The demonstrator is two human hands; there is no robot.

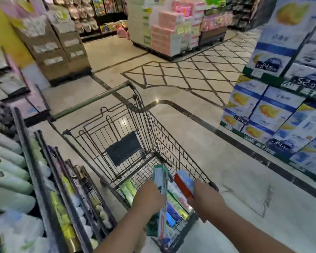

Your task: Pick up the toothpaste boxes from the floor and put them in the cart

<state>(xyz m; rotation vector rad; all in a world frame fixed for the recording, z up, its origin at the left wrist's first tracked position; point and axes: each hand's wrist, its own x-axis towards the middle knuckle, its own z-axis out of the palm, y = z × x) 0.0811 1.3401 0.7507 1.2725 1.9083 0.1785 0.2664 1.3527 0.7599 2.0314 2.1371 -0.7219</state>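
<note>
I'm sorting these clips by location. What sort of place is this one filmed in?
Most likely a supermarket aisle. A wire shopping cart stands on a polished tiled floor, stacked cartons carry price tags, and stocked shelves line the left side.

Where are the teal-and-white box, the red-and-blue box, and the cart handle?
teal-and-white box [160, 177]: head view, on its upper face above the left hand.
red-and-blue box [184, 181]: head view, on its top face beside the right hand.
cart handle [98, 98]: head view, mid-bar, green part.
</note>
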